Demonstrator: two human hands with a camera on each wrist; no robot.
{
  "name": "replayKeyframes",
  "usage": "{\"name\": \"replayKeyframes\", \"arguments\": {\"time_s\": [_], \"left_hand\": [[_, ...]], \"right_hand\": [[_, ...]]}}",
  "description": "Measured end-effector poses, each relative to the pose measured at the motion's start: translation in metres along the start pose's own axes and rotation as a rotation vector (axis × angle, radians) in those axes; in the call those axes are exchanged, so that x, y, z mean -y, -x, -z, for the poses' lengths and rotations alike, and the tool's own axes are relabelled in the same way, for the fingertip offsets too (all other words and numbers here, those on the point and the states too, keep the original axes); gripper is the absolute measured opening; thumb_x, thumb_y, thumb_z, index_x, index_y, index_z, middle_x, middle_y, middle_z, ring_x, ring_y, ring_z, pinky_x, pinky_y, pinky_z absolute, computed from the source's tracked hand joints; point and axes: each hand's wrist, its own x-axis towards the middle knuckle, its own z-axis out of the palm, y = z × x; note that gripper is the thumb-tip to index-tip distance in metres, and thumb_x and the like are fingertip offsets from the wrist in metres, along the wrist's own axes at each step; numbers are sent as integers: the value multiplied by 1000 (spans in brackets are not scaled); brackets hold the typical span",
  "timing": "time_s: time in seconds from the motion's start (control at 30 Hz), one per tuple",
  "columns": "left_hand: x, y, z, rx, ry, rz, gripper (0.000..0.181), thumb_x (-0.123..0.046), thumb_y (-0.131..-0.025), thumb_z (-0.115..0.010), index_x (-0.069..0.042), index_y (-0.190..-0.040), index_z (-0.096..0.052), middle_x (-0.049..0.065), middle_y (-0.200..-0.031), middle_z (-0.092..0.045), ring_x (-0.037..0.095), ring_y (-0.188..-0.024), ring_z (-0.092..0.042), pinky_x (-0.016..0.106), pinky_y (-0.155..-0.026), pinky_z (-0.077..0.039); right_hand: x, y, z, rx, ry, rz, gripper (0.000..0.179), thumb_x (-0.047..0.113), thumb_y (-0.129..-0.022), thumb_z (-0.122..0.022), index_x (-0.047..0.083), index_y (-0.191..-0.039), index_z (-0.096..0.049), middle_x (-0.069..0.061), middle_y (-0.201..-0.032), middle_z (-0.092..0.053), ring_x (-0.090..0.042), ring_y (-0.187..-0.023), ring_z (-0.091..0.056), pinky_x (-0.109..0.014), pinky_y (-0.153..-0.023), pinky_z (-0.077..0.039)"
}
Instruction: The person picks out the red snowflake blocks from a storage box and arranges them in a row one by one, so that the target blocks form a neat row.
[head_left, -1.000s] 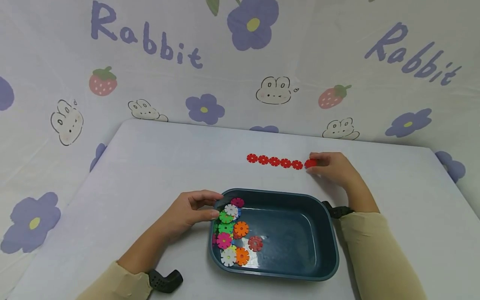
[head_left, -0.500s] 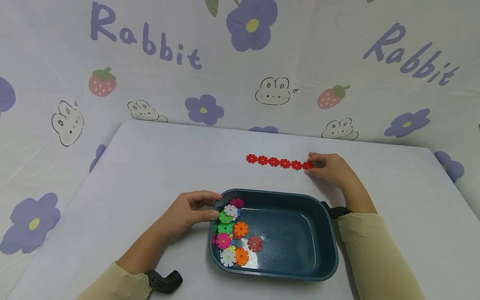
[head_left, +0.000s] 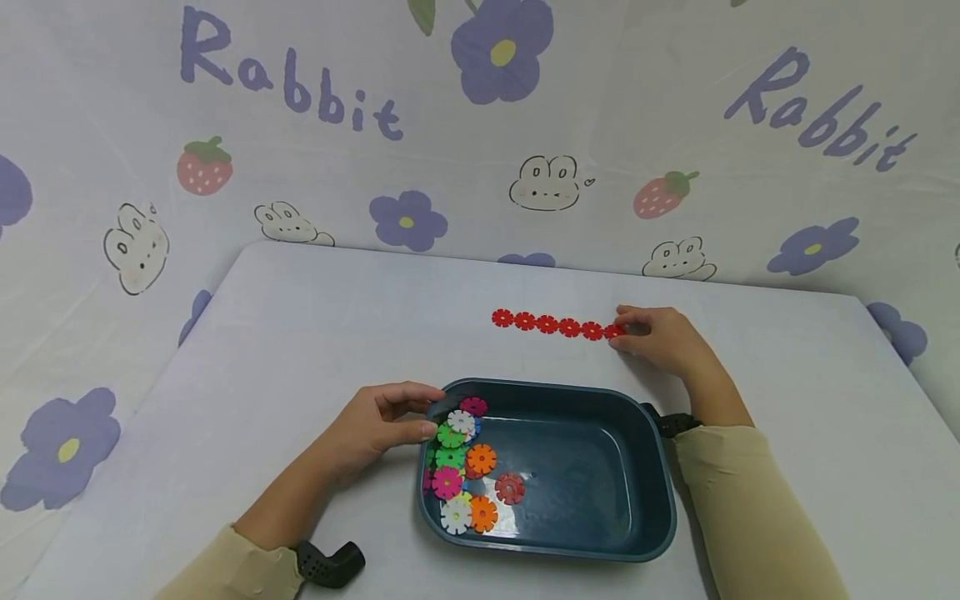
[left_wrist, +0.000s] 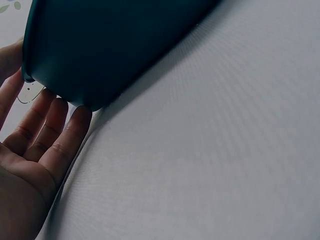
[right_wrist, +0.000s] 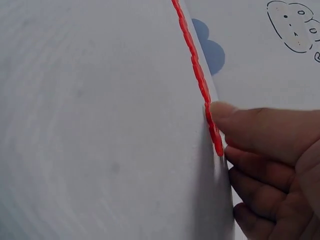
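Toward the back of the white table lies a straight row of red notched snowflake discs [head_left: 547, 324], lined up edge to edge. My right hand [head_left: 663, 337] pinches the red snowflake disc [head_left: 612, 332] at the row's right end between thumb and index finger. In the right wrist view that disc [right_wrist: 214, 132] lies flat beside the thumb, in line with the rest. My left hand [head_left: 375, 421] holds the left back corner of a dark teal plastic tub [head_left: 555, 553], thumb and index at the rim. Its other fingers [left_wrist: 75, 130] rest against the tub's outer wall in the left wrist view.
Loose snowflake discs in green, white, orange, pink and a duller red [head_left: 510, 489] lie in the tub, mostly heaped along its left side. Behind the table [head_left: 360, 308] hangs a cloth [head_left: 315, 167] printed with rabbits, strawberries and flowers.
My right hand has moved slightly left, bringing its red snowflake disc up against the end of the row and closing the gap. The left hand and tub have stayed put.
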Motion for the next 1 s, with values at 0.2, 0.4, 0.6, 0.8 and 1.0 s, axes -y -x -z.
{"name": "replayKeyframes", "arguments": {"time_s": [0.2, 0.4, 0.6, 0.8, 1.0], "left_hand": [[3, -1, -1, 1, -13, -12, 40, -22, -85, -77, -13, -123, -68, 8, -122, -66, 24, -114, -60, 27, -90, -54], [2, -1, 0, -2, -27, -11, 40, -23, -86, -77, -14, -124, -67, 6, -128, -64, 25, -118, -58, 29, -92, -54], [-1, 0, 1, 1, -13, -11, 41, -22, -86, -77, -13, -124, -67, 6, -131, -63, 26, -121, -58, 29, -93, -53], [0, 0, 0, 4, -10, -1, 41, -25, -85, -77, -15, -124, -67, 5, -132, -62, 26, -122, -57, 32, -95, -53], [0, 0, 1, 5, -24, 0, 41, -26, -86, -77, -16, -124, -67, 4, -130, -64, 24, -120, -58, 34, -94, -53]], "right_hand": [[8, 16, 26, -48, -57, 5, 57, 41, -93, -65, 11, -140, -55, -19, -146, -50, -43, -134, -44, -60, -102, -43], [39, 48, 58, -158, -232, 140, 48, 44, -91, -67, 17, -130, -64, -8, -128, -66, -14, -115, -63, -34, -99, -50], [89, 74, 54, -47, -346, 499, 31, 14, -91, -71, 12, -122, -68, -5, -111, -73, -8, -97, -70, -19, -84, -55], [125, 88, 28, 307, -381, 638, 33, 12, -88, -74, 9, -120, -69, -4, -106, -74, -15, -94, -72, -30, -82, -58], [137, 81, 6, 512, -368, 628, 33, 16, -89, -73, 4, -119, -68, -9, -104, -73, -16, -91, -71, -32, -82, -59]]}}
